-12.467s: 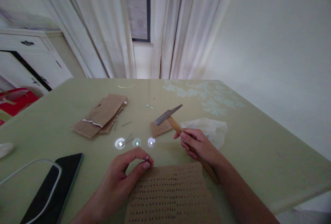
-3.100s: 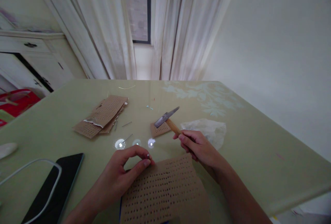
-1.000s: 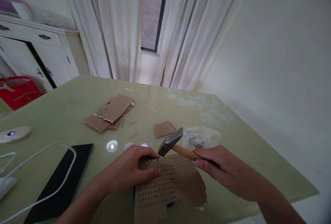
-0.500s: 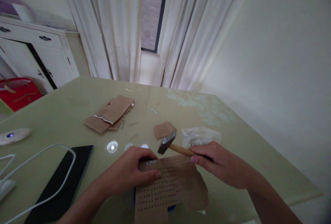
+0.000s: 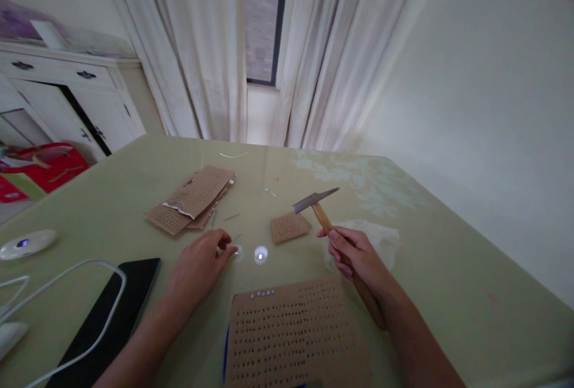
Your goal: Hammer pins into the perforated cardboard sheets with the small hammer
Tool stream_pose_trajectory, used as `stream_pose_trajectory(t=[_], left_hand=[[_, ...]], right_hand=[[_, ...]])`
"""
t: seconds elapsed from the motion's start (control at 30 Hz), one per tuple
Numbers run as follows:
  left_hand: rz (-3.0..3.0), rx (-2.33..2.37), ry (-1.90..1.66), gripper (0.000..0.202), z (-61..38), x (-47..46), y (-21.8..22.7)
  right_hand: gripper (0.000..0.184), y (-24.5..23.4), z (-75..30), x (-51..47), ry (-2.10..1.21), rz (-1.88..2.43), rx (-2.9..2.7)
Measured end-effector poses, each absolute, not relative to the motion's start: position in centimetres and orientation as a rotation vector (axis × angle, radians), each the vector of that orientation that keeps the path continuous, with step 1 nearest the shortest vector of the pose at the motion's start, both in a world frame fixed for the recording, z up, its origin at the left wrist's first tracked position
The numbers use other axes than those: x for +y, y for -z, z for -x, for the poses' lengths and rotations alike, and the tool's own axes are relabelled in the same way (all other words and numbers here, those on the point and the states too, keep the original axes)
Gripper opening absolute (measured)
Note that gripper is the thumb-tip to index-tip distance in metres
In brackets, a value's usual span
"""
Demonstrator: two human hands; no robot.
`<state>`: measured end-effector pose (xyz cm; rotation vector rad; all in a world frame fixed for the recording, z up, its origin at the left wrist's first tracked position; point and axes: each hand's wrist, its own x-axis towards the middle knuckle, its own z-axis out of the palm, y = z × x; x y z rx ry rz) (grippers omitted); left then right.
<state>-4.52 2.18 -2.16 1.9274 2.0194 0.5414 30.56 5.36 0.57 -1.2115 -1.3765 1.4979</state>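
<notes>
A brown perforated cardboard sheet lies flat near the table's front edge, with several small nail heads along its far left edge. My right hand grips the wooden handle of a hammer, its steel head raised above the table. My left hand reaches forward over the green table, fingers curled at a thin nail lying there; whether they hold it is unclear.
A small perforated cardboard piece lies beyond the sheet. A stack of cardboard pieces sits further left. A clear plastic bag is at the right. A black tablet with a white cable lies front left.
My left hand has left the sheet and reached forward to the loose nail. My right hand has lifted the hammer up and away from the sheet. The sheet now lies uncovered.
</notes>
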Motion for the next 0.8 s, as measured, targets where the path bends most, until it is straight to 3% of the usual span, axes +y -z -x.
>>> stream_pose_trajectory(t=[0.37,0.57,0.8], left_hand=[[-2.074,1.948,-0.549,0.023,4.2,3.1,3.4],[-1.78,1.446,-1.088,0.028,2.4,0.5,0.4],[-1.659,1.127,-1.043,0.02,0.5,-2.0,-1.2]], right_hand=[[0.056,-0.9,-30.0,4.3,-1.519,1.229,-1.407],[0.056,-1.0,-29.8,4.0,-1.51,1.233,-1.408],[0.053,-1.2,-29.4,3.5,-1.503,1.241,-1.436]])
